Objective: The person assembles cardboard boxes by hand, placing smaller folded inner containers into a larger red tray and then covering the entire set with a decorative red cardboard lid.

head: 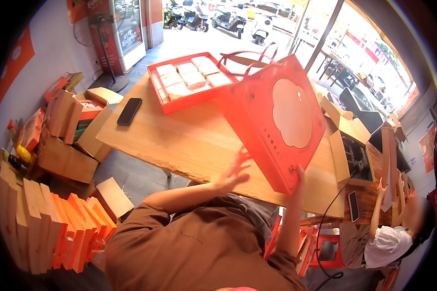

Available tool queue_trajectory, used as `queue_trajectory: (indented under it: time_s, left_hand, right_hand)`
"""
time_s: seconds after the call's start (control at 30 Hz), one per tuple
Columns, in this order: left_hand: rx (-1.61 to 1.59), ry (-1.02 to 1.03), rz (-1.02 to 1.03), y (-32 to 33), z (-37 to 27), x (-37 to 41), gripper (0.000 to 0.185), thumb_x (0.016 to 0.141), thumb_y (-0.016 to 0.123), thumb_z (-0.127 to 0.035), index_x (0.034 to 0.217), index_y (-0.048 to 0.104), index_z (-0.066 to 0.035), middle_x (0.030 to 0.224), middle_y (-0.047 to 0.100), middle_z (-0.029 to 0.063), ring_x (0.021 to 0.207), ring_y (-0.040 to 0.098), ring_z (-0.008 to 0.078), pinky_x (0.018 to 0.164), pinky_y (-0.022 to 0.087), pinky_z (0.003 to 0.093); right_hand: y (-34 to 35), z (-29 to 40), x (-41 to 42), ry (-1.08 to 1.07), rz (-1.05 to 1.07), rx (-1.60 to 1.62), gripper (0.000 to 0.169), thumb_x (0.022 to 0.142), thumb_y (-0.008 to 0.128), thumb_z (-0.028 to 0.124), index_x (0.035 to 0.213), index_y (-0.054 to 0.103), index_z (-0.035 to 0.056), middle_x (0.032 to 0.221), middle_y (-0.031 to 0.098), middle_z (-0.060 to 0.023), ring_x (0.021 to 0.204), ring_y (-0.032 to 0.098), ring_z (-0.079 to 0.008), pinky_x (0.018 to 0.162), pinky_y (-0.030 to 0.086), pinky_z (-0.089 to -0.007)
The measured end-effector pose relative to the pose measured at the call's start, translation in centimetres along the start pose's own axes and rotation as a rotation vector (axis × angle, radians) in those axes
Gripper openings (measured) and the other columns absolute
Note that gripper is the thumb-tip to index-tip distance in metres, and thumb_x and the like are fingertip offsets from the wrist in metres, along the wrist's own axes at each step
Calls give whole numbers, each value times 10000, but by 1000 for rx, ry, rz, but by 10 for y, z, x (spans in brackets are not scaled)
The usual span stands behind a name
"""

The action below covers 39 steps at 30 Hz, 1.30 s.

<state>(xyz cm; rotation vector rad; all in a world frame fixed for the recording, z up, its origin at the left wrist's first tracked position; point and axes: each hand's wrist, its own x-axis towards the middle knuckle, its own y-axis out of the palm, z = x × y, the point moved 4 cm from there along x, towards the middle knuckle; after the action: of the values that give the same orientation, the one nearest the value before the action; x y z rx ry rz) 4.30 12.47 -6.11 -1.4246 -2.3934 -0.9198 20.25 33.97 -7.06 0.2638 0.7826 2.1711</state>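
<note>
A red gift box (236, 116) with a scalloped panel on its face and ribbon handles stands tilted over the wooden table (182, 134). My right hand (297, 182) grips its lower corner. Just left of the box is my left hand (235, 174), blurred, with fingers apart and nothing held; whether its fingertips touch the box I cannot tell. Farther back, a shallow red tray (184, 105) holds several small pale boxes (194, 78) in rows, its right end partly hidden by the gift box.
A black phone (129, 111) lies at the table's left. Opened cardboard cartons (67, 158) and stacked orange gift bags (74, 232) crowd the floor at left. Another carton (340, 156) sits on the right, near a seated person (386, 240) and a black cable (322, 236).
</note>
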Motion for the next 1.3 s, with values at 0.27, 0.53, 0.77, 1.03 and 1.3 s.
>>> queue_trajectory:
  time_s: [0.27, 0.53, 0.77, 1.03, 1.3]
  left_hand:
    - [250, 69, -586, -130, -77, 15, 814, 969, 610, -166, 1665, 205, -46, 1570, 377, 142, 1422, 436, 240, 1175, 378, 393]
    - [1540, 320, -510, -201, -147, 33, 610, 928, 676, -179, 1491, 492, -38, 1432, 526, 218, 1314, 557, 348, 1076, 486, 453]
    - [1513, -252, -963, -360, -171, 58, 918, 906, 701, -473, 1592, 285, -26, 1250, 684, 336, 1171, 674, 477, 995, 523, 521]
    - [1545, -139, -577, -328, -152, 71, 413, 912, 638, -298, 1253, 666, -66, 904, 752, 246, 865, 748, 410, 810, 577, 508]
    - [1846, -201, -188, -162, -128, 21, 321, 979, 571, -301, 989, 756, -39, 773, 700, 275, 780, 721, 458, 736, 565, 575]
  right_hand:
    - [-139, 95, 88, 187, 59, -282, 352, 1046, 598, 247, 1277, 628, -16, 1235, 716, -141, 1081, 723, -241, 975, 591, -377]
    - [-66, 153, 71, -547, -134, -1608, 567, 956, 722, 236, 1408, 566, -69, 1396, 628, -248, 1308, 595, -359, 1150, 438, -452]
    - [106, 52, -46, -917, 313, -1666, 739, 859, 795, 469, 1434, 582, 58, 1436, 581, -187, 1385, 506, -373, 1170, 367, -551]
    - [85, 1, 9, -1068, 427, -1904, 638, 886, 743, 489, 1431, 612, 184, 1455, 559, -161, 1407, 471, -349, 1214, 248, -630]
    - [67, 63, 8, -896, 338, -1849, 691, 762, 834, 441, 1328, 629, 103, 1426, 571, -154, 1410, 476, -355, 1238, 250, -609]
